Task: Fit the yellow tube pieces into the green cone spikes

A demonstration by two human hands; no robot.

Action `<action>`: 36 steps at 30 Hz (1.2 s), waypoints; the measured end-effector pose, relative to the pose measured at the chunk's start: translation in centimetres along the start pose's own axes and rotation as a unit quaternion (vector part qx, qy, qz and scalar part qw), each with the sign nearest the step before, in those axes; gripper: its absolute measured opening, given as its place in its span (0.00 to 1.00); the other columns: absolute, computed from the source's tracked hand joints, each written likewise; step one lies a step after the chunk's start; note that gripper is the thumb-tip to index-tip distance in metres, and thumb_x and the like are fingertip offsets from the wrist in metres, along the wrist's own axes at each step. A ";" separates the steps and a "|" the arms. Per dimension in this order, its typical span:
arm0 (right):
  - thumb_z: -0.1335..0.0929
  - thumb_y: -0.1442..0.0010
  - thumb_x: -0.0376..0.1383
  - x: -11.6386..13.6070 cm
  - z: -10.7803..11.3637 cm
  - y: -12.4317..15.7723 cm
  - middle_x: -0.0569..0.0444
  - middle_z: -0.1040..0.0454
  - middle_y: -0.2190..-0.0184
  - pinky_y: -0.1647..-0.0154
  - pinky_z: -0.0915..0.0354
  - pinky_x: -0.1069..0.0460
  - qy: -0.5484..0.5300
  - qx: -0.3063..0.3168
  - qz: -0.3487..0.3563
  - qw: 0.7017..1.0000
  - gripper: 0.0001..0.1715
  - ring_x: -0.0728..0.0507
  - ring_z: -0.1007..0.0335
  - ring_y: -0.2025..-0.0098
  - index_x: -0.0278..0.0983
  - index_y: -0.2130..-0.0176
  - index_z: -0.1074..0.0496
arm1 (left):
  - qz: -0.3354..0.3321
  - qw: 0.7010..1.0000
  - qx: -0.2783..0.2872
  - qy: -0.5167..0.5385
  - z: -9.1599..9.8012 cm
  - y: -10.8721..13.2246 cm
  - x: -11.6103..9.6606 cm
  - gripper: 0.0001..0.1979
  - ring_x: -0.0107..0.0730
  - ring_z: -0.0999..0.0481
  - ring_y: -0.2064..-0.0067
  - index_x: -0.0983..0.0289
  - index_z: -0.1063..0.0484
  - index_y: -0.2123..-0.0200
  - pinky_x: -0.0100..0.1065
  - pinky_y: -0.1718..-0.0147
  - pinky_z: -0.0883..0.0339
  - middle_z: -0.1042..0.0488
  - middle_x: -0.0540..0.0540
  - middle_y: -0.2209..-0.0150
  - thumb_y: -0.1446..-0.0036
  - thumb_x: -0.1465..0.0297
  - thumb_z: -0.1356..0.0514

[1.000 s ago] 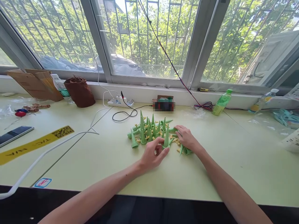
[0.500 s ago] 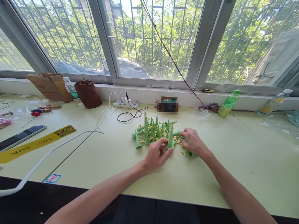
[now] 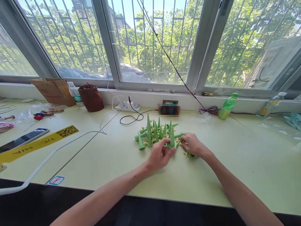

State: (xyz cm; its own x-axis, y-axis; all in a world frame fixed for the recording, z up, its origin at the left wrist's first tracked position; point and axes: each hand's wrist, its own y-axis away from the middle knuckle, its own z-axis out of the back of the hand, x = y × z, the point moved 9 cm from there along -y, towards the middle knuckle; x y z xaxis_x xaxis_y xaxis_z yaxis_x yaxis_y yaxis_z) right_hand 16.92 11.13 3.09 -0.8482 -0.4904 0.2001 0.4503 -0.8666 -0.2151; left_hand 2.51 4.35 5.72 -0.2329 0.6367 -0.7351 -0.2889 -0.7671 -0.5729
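My left hand (image 3: 162,155) has its thumb and fingers around the base of an upright green plastic spike (image 3: 172,140), a hollow cone that looks like a plant watering spike. To its right, my right hand (image 3: 193,144) reaches into the pile with fingertips bent together. Whatever lies between those fingertips is too small and covered to make out. Beyond my left hand stand several more green spikes (image 3: 141,142), some upright and some lying down. Small yellow plastic pieces (image 3: 186,153) are scattered among them, partly under my right hand.
Behind the pile are a small blurred device (image 3: 168,110) and a power strip (image 3: 128,106) with cables. A green-capped bottle (image 3: 227,106) stands at right. At left lie a phone (image 3: 25,138), a yellow tag (image 3: 39,144) and a white cable (image 3: 63,146); a brown pouch (image 3: 91,99) stands behind.
The view has tilted slightly, so the scene sits a little lower. My right hand has dipped closer to the yellow pieces; my left hand keeps hold of the same spike.
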 end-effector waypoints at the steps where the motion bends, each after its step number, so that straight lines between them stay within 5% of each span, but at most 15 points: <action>1: 0.33 0.43 0.31 0.1 0.0 0.0 0.52 0.28 0.69 0.60 0.43 0.48 -0.005 -0.001 0.003 1.000 0.06 0.42 0.34 0.63 0.37 0.71 0.27 | 0.004 1.000 -0.001 0.001 0.0 0.0 0.1 0.10 0.19 0.47 0.82 0.63 0.37 0.61 0.24 0.81 0.52 0.45 0.41 0.82 0.39 0.63 0.42; 8: 0.32 0.42 0.30 0.8 0.8 0.0 0.52 0.31 0.69 0.60 0.39 0.49 -0.053 -0.021 0.022 0.998 0.04 0.42 0.34 0.62 0.36 0.70 0.30 | 0.030 0.999 -0.001 0.018 0.1 -0.1 0.4 0.11 0.19 0.46 0.82 0.64 0.35 0.59 0.24 0.82 0.52 0.43 0.42 0.81 0.39 0.62 0.43; 21: 0.40 0.32 0.36 4.7 6.0 2.5 0.53 0.32 0.65 0.62 0.35 0.51 -0.243 -0.286 0.101 0.922 0.03 0.46 0.34 0.65 0.40 0.60 0.39 | 0.038 0.997 -0.030 0.065 0.7 -0.3 0.0 0.11 0.18 0.46 0.81 0.64 0.37 0.60 0.24 0.82 0.52 0.40 0.44 0.79 0.38 0.62 0.42; 36: 0.38 0.33 0.30 7.1 6.4 4.4 0.53 0.30 0.69 0.70 0.35 0.52 -0.270 -0.352 0.151 0.884 0.08 0.47 0.33 0.70 0.40 0.59 0.32 | 0.020 0.998 -0.052 0.024 1.4 -0.4 0.2 0.10 0.19 0.47 0.82 0.63 0.38 0.59 0.25 0.81 0.50 0.44 0.42 0.81 0.38 0.64 0.42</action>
State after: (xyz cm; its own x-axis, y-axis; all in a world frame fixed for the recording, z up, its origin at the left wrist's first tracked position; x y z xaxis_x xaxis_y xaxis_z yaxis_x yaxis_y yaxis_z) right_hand 14.71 3.27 9.72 -0.3776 -0.8261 0.4183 0.1871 -0.5105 -0.8393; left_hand 1.23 4.88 6.30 -0.1962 0.6026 -0.7735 -0.1817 -0.7975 -0.5752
